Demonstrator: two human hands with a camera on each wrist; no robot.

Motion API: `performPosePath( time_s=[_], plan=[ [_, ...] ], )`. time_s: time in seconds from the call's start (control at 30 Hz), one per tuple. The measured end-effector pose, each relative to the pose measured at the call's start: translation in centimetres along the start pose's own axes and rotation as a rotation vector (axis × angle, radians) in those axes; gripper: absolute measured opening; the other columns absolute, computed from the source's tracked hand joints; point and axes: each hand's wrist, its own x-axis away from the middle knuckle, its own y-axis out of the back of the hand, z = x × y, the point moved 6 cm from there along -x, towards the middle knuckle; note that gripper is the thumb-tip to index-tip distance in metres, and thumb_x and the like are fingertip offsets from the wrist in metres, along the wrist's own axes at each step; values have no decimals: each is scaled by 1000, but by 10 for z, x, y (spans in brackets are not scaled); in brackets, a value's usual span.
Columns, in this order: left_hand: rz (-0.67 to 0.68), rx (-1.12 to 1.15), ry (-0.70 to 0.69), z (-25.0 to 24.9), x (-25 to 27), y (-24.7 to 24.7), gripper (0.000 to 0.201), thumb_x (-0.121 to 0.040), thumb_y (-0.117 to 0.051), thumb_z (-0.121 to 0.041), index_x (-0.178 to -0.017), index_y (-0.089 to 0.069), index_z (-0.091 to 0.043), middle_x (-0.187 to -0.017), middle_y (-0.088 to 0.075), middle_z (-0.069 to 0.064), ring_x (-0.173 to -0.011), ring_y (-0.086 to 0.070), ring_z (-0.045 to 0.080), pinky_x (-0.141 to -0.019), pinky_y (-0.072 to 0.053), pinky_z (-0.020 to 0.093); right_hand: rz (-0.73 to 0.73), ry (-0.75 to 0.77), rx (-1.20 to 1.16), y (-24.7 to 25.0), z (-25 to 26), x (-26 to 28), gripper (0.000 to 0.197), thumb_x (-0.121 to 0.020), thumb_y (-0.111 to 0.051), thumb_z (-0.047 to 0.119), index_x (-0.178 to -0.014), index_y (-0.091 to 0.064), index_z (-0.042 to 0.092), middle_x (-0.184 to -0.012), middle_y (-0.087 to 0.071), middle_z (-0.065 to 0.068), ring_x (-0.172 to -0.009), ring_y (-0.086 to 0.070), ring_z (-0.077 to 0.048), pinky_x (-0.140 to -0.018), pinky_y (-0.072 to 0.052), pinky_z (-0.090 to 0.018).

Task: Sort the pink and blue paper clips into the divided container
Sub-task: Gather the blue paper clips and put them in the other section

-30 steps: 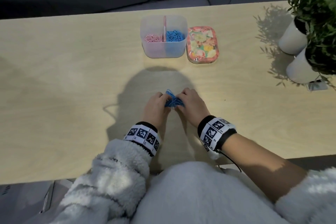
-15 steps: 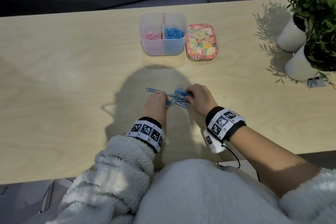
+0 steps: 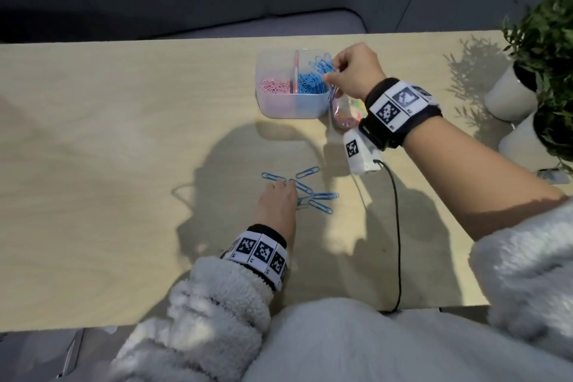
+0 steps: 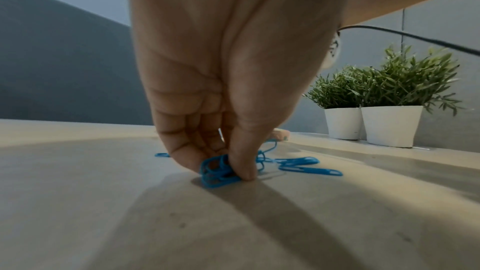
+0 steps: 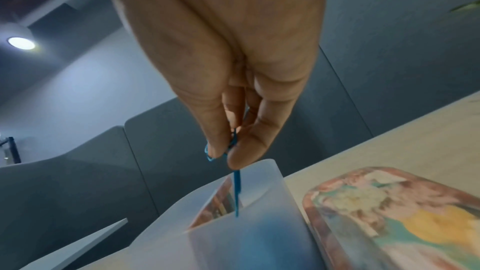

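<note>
On pale wood table (image 3: 124, 164): loose blue clips (image 3: 322, 195), grey wall behind.

head view downward, wrist views close

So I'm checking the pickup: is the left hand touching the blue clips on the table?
Touching. The left wrist view shows the left hand pinching a bunch of blue clips between thumb and fingers against the table.

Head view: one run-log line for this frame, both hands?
right hand: pinches blue paper clips over translucent divided container | left hand: pinches loose blue clips on wooden table
</note>
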Motion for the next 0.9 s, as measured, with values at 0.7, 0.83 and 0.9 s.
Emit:
performPosePath(
  time_s=[0.7, 0.83, 0.9],
  plan=[
    [-225, 211, -88, -19, -142, 165, 35, -89, -51, -1, -124, -49, -1, -128, -51, 21, -117, -50, 35, -98, -38, 39, 117, -3, -73, -34, -73, 92, 20, -85, -53, 0, -91, -72, 2, -95, -72, -15, -78, -58, -13, -76, -48, -28],
    [-336, 218, -179, -20, -133, 164, 31, -88, -54, -7, -118, -58, -6, -122, -57, 17, -117, -47, 33, -101, -33, 34, 223, -6, 47, -57, -89, 118, 17, -78, -62, 5, -92, -71, 6, -94, -71, -13, -83, -61, -20, -76, -44, -24],
    [-487, 282, -270, -13, -106, 152, 21, -85, -53, -6, -101, -67, -8, -106, -65, 15, -104, -54, 32, -95, -39, 36, 282, 14, 106, -66, -93, 128, 20, -75, -70, 12, -94, -69, 7, -95, -67, -13, -89, -62, -25, -79, -45, -28]
  ],
)
